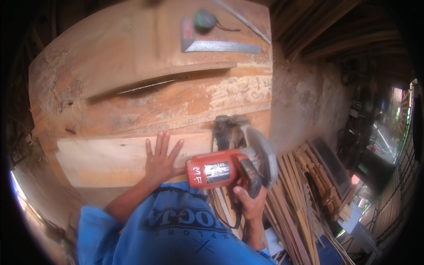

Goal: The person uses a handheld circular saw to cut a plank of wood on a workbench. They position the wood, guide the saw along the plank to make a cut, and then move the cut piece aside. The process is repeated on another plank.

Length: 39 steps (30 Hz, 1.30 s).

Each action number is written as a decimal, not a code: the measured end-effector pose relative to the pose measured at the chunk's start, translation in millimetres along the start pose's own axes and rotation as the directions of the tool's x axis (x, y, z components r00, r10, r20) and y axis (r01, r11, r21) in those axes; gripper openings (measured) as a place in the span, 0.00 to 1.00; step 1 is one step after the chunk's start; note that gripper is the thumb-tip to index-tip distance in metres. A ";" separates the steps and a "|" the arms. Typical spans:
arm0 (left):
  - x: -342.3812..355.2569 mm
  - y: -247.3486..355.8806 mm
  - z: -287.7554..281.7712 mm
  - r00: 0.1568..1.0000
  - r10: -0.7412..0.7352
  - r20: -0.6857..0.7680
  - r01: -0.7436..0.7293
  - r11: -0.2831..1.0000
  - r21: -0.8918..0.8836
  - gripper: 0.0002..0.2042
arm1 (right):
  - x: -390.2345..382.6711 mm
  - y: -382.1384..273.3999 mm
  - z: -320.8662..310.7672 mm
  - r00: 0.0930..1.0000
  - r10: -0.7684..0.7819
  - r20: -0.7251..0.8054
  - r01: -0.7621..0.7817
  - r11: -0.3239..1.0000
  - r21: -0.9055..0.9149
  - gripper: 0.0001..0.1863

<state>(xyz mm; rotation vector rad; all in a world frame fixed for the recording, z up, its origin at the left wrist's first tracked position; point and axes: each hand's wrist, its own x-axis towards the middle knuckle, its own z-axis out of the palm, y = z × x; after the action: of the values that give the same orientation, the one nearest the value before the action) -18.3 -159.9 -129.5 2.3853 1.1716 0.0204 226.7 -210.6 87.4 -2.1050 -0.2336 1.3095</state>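
A pale wooden board (101, 154) lies along the near edge of the workbench. My left hand (162, 160) presses flat on it, fingers spread. At the board's right end stands a red circular saw (212, 170) with a grey blade guard (265, 159) on its right side. My right hand (251, 201) is wrapped round the saw's black rear handle (251, 176). The saw's dark base plate (223, 132) rests over the end of the board. The blade itself is hidden from this view.
The worn wooden workbench (110, 112) has a long slot with a metal strip (145, 87) showing. Toward its far side lie a try square (221, 47), a green tape measure (205, 20) and a thin rod (243, 20). Wood strips (293, 203) are piled on the right.
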 end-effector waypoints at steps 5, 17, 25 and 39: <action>-0.3 -0.3 0.8 1.000 0.011 0.001 -0.011 1.000 0.023 0.51 | 2.2 -0.6 -0.5 1.000 0.006 0.000 -0.006 1.000 -0.015 0.15; -1.0 -0.8 3.7 1.000 0.009 0.011 -0.009 1.000 0.019 0.52 | 10.1 -11.8 3.7 1.000 -0.025 -0.013 0.025 0.999 -0.033 0.15; -3.3 -2.3 7.0 1.000 0.009 0.008 -0.009 1.000 0.021 0.55 | 16.7 -20.2 9.7 0.998 -0.059 0.025 0.058 0.997 0.045 0.21; -3.3 -1.2 5.4 1.000 -0.006 -0.026 0.007 0.999 0.041 0.55 | 29.0 -43.7 21.3 0.993 -0.113 0.024 0.110 0.990 0.087 0.26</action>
<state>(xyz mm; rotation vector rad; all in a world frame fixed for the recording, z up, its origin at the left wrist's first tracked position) -20.1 -164.0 -134.1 2.4244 1.2024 0.0256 230.4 -154.2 85.8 -1.9734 -0.2979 1.2626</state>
